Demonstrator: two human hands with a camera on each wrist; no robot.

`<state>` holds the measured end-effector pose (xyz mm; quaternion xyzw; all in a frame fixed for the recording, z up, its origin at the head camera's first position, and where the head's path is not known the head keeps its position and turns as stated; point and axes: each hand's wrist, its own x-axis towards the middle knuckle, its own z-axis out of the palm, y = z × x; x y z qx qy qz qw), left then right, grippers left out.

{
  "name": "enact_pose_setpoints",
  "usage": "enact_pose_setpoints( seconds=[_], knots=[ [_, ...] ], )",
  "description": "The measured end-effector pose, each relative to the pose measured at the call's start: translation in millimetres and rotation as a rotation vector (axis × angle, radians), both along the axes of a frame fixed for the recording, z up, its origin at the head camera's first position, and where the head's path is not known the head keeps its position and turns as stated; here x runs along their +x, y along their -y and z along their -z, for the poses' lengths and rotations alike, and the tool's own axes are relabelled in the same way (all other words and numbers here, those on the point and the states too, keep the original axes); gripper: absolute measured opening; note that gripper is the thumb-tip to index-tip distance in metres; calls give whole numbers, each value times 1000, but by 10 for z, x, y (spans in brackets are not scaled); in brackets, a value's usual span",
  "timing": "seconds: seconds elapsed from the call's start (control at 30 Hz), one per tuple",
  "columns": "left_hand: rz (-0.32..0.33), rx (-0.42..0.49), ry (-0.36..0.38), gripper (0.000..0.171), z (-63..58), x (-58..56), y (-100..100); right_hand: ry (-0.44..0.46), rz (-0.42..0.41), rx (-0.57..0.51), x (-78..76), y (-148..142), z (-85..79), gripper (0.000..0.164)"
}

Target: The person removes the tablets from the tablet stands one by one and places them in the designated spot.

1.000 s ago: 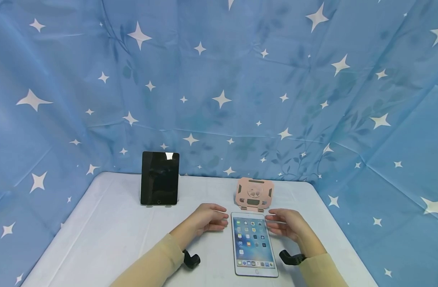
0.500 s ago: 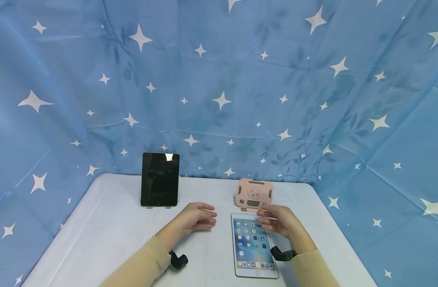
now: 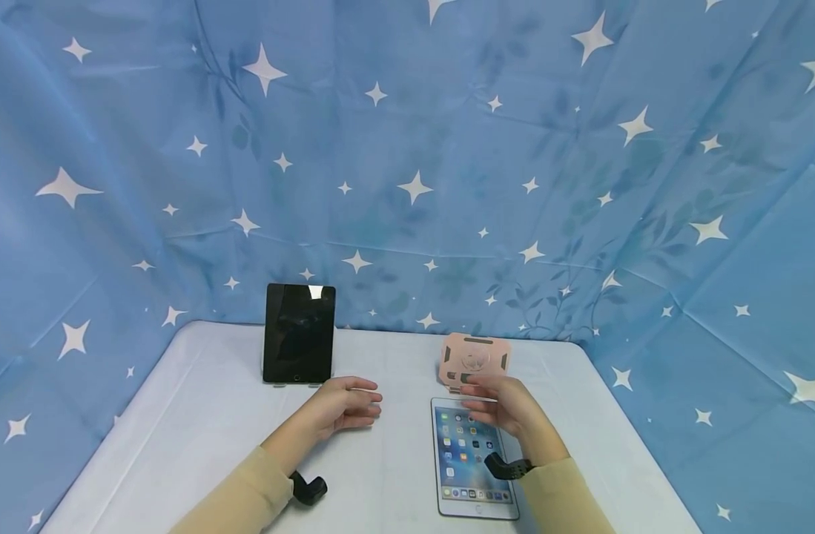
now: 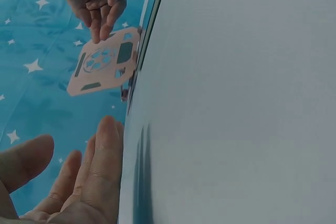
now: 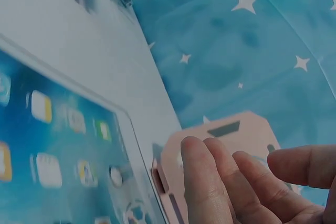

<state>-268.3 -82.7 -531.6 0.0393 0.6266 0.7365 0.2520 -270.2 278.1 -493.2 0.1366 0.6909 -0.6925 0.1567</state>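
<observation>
A white-framed tablet (image 3: 462,460) lies face up on the table with its home screen lit. My right hand (image 3: 507,411) hovers over its upper right part, fingers relaxed and holding nothing. Just behind the tablet stands a pink tablet stand (image 3: 474,356), its cut-out plate tilted back; in the left wrist view the whole plate of the stand (image 4: 105,62) shows. My left hand (image 3: 343,406) is over the table left of the tablet, fingers loosely extended, nothing in them. Closest to it is a black-screened tablet (image 3: 299,334) propped upright at the back left.
A white cloth (image 3: 200,415) covers the table. Behind it and at both sides hangs a blue curtain (image 3: 407,148) with white stars. Small feet of a stand show under the dark tablet. A black wrist camera (image 3: 308,489) sits on the left wrist, another (image 3: 507,467) on the right.
Both hands have moved left. The left hand has gone away from the lit tablet toward the dark one, and the right hand has come from beside the lit tablet to over it.
</observation>
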Motion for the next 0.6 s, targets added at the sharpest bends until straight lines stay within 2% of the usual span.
enact_pose_setpoints(
  seconds=[0.33,0.6],
  knots=[
    [-34,-6,-22,51,-36,16,287,-8,-41,-61,-73,285,-22,46],
    [-52,-13,-30,54,-27,40,522,-21,-81,-105,-141,540,-56,53]
  ],
)
